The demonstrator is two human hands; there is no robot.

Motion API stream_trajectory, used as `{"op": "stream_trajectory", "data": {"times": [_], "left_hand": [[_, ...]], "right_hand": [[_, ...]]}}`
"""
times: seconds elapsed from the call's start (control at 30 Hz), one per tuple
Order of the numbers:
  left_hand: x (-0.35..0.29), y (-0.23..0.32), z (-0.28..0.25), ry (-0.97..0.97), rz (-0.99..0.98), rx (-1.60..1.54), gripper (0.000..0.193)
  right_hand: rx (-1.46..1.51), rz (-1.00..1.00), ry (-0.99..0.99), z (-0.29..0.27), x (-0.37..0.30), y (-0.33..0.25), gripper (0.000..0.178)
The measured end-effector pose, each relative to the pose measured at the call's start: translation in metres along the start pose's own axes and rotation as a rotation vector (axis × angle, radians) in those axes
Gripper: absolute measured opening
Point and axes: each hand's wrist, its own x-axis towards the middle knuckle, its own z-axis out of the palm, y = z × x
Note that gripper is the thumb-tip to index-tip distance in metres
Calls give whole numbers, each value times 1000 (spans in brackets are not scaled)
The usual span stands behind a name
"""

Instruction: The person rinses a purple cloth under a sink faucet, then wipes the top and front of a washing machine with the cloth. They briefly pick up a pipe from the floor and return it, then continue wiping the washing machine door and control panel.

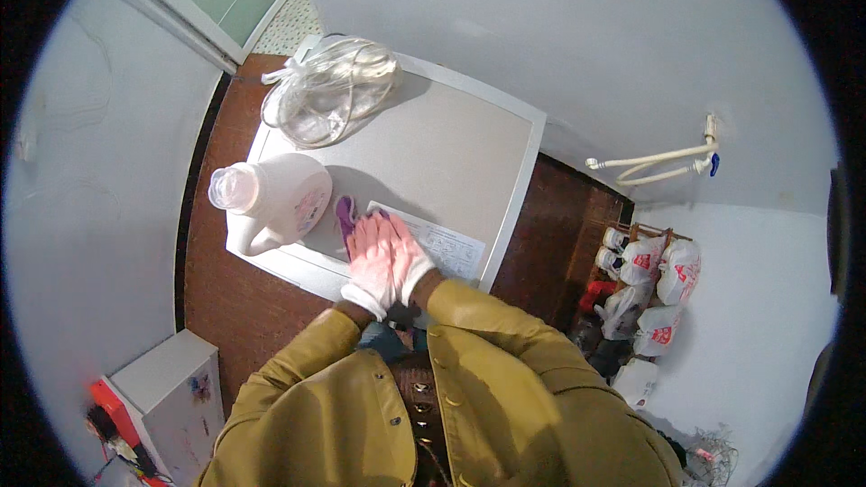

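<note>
My left hand [366,257] and my right hand [402,251] wear pink-and-white work gloves. They lie side by side and touch at the near edge of a white appliance with a grey top [451,138]. The fingers of both point forward, stretched out, and I see nothing gripped in them. A small purple item [345,213] lies just left of my left fingertips; its kind is unclear. Beside and partly behind my right hand is a white printed sheet [448,248]. Left of my hands stands a big whitish jug [293,194] with a handle and a clear cap.
A clear plastic bag holding a coiled hose [338,90] sits at the far left of the top. On the right wall hangs a pale hose [654,160] with a blue valve. A rack with bagged shoes [642,261] stands right, a white cabinet [171,397] lower left.
</note>
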Motion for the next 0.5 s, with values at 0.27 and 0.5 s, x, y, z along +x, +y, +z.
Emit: {"op": "stream_trajectory", "data": {"times": [0.27,0.5], "left_hand": [[117,109,3,-106,313,-242,72],[156,121,24,-60,77,-219,80]], "right_hand": [[-859,337,-173,48,-33,131,71],[-34,452,210,54,-17,197,62]]}}
